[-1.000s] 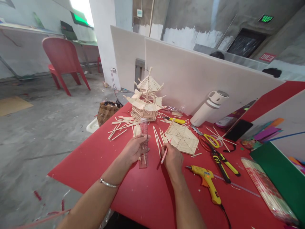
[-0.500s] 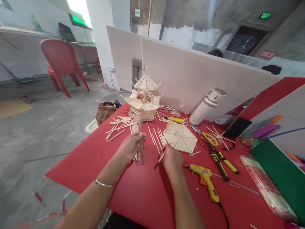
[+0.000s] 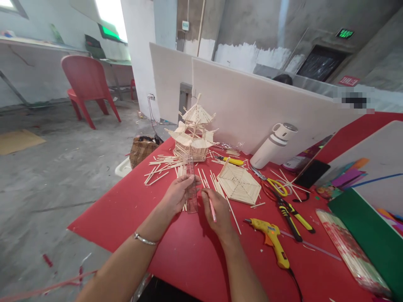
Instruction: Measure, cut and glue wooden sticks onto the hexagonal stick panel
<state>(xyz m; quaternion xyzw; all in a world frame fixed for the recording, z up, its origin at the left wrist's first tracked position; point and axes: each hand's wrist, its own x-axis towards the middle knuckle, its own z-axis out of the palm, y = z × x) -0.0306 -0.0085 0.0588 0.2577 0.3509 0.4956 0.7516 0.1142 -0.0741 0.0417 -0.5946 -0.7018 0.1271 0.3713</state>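
My left hand (image 3: 180, 192) is closed on a clear ruler (image 3: 192, 200), thumb on top, holding it over the red table. Pale wooden sticks (image 3: 181, 171) lie partly under and beside the ruler. My right hand (image 3: 217, 212) grips a pink pen (image 3: 213, 209), its front end pointing toward the ruler's right edge. Just beyond that hand lies a hexagonal panel of sticks (image 3: 239, 183), with loose sticks at its left side. Behind my left hand stands a pagoda model (image 3: 194, 136) built from the same sticks.
To the right lie a yellow glue gun (image 3: 271, 238), black-and-yellow pliers (image 3: 291, 216), yellow-handled scissors (image 3: 277, 186) and a pack of sticks (image 3: 352, 251). A white thermos (image 3: 273, 147) stands at the back before a white board (image 3: 239, 102). A red chair (image 3: 86, 84) is off to the left.
My right hand has moved up and left to the ruler, and the pen has turned so its front end points forward. The whole view has shifted slightly.
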